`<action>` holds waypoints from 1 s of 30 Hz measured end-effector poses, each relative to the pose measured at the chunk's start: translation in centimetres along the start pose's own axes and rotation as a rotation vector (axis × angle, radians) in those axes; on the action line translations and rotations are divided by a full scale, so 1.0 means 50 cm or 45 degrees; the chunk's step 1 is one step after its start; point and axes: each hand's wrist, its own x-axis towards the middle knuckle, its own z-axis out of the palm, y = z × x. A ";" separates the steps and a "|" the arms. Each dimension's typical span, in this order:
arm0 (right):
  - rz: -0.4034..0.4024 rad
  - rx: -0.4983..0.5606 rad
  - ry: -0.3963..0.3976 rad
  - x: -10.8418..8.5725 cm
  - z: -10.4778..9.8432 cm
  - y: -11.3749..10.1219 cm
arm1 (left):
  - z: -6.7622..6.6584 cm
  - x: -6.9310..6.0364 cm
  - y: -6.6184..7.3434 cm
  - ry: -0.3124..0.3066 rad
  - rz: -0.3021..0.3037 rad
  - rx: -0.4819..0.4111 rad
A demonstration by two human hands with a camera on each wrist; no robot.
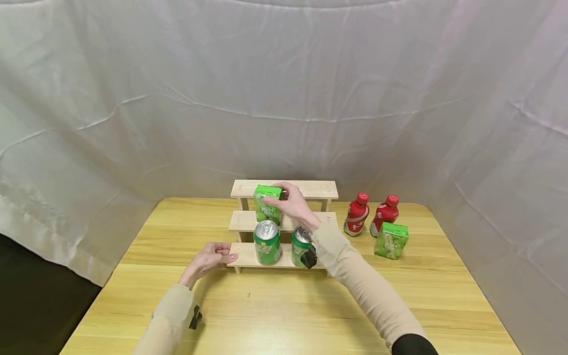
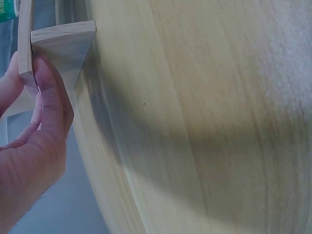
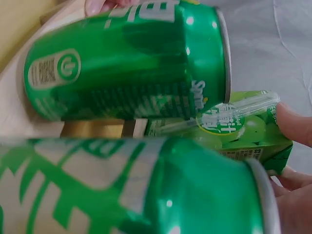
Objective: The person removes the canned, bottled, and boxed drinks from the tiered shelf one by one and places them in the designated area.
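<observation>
A green juice box (image 1: 267, 204) with a straw on its side is held in my right hand (image 1: 293, 202), at the left part of the rack's middle step. In the right wrist view the thumb and fingers grip the upper end of the juice box (image 3: 243, 122). My left hand (image 1: 212, 257) pinches the left end of the lowest step of the wooden rack (image 1: 241, 254); the left wrist view shows thumb above and fingers below the board (image 2: 25, 44). Two green soda cans, a left can (image 1: 267, 244) and a right can (image 1: 300, 246), stand on that lowest step, the right one partly hidden by my sleeve.
Right of the rack, two red bottles, one nearer (image 1: 356, 215) and one farther right (image 1: 385, 213), stand on the wooden table (image 1: 275, 315). A second green juice box (image 1: 391, 240) stands in front of them. Grey cloth (image 1: 284, 98) hangs behind and at the sides.
</observation>
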 end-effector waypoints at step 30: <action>-0.239 -0.060 0.194 -0.064 -0.049 -0.007 | -0.004 -0.005 -0.006 -0.036 0.002 -0.026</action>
